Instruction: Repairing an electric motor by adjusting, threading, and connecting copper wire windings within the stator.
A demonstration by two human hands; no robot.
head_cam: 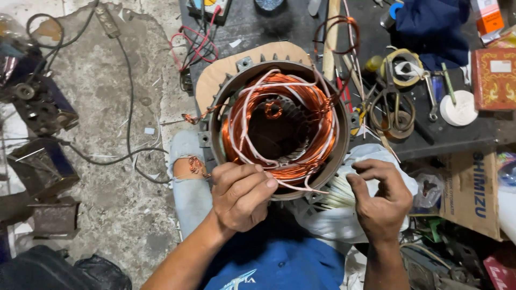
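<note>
Motor housing (279, 126) with copper windings (317, 115), resting on the person's lap against the table (430, 137). Left hand (242, 196), fingers curled closed at the lower rim, appears to pinch a thin white strip (301, 188). Right hand (381, 196), fingers bent, grasps a bundle of white strips (338, 193) from a plastic bag (328, 223). Risk: a hard pull may scrape the wire coating; the housing may tip.

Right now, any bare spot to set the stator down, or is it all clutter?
Bare concrete floor left of the stator, between the looping black cable and the dark metal parts. The black bench on the right is crowded: tape rolls, scissors, a wrench. The left hand and right hand fill the near rim.
</note>
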